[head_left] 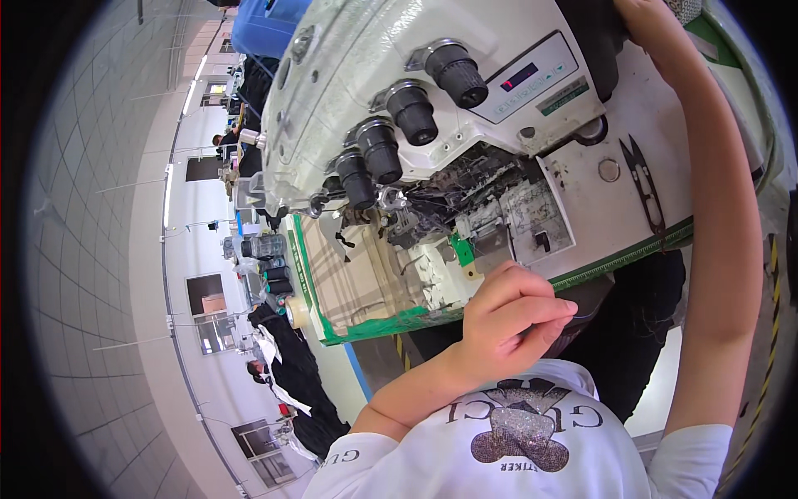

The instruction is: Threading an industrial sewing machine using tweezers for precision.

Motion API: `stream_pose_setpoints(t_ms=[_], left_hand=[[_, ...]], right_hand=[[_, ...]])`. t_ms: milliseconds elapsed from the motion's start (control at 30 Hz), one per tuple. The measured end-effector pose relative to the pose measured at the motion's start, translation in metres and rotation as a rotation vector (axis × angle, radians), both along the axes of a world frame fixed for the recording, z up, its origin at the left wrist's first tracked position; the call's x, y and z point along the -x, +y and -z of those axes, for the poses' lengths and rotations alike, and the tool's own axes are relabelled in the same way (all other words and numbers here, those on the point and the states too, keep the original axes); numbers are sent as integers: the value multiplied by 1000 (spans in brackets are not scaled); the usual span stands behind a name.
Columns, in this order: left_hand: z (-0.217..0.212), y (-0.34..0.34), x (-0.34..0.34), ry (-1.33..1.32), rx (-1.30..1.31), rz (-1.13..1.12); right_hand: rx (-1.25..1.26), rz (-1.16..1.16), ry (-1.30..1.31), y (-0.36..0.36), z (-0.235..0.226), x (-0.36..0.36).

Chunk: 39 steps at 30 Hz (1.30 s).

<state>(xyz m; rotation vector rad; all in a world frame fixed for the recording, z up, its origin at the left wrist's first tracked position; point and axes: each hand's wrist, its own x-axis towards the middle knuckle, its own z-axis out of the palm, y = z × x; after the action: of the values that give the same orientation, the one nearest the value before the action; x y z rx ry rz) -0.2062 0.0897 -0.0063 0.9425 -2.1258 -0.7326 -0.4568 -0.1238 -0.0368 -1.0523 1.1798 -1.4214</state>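
Observation:
An overlock sewing machine (pixel 349 91) with a white body fills the upper middle, its stitching area open and its loopers and lint-covered metal parts showing. My left hand (pixel 515 320) is closed in a pinch just in front of the table's green edge, below the machine. A fine thread (pixel 587 316) shows at its fingertips. My right arm reaches up along the right side, and my right hand (pixel 647 23) is at the machine's dark right end. Its fingers are largely hidden at the top edge of the view.
Black thread snips (pixel 644 187) lie on the white tabletop right of the machine, beside a small round metal disc (pixel 609 170). A ruler tape (pixel 632 268) runs along the green front edge. Thread cones (pixel 278 274) and black cloth (pixel 303 374) are at the left. Other people sit farther off.

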Motion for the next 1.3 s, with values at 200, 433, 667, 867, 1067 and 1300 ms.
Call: stream_pose_setpoints(t_ms=[200, 433, 667, 867, 1067, 1300], left_hand=[[2, -4, 2, -4, -14, 17], [4, -9, 5, -41, -29, 22], [-1, -11, 10, -50, -66, 39], [2, -19, 16, -41, -89, 52], [7, -29, 26, -34, -103, 31], [8, -35, 31, -77, -133, 46]], right_hand=[[2, -8, 42, 9, 6, 9], [256, -113, -120, 3, 25, 6], [107, 57, 196, -5, 1, 0], [-39, 83, 434, -1, -27, -8], [-90, 136, 384, -6, -27, -11], [-63, 136, 421, -10, -26, -12]])
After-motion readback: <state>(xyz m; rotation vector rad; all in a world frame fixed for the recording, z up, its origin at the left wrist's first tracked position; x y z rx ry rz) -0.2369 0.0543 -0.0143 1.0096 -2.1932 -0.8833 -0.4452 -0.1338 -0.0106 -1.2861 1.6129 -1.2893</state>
